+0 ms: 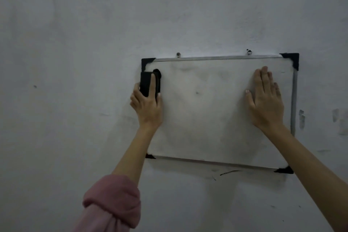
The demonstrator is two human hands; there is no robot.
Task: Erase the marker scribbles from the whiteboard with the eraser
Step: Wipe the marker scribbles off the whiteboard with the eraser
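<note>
A small whiteboard (212, 118) with a metal frame and black corner caps hangs on the wall. Its surface looks smudged grey, with a faint dot near the middle. My left hand (147, 106) grips a black eraser (148, 84) pressed against the board's upper left edge, with a dark marker patch (157, 72) just above it. My right hand (265, 100) lies flat, fingers together, on the board's right side.
Two screws (178, 54) hold the board at its top edge. The grey wall (75, 62) carries a dark marker streak (228, 172) just below the board and scuff marks (301, 117) at the right. A pink sleeve (111, 201) covers my left forearm.
</note>
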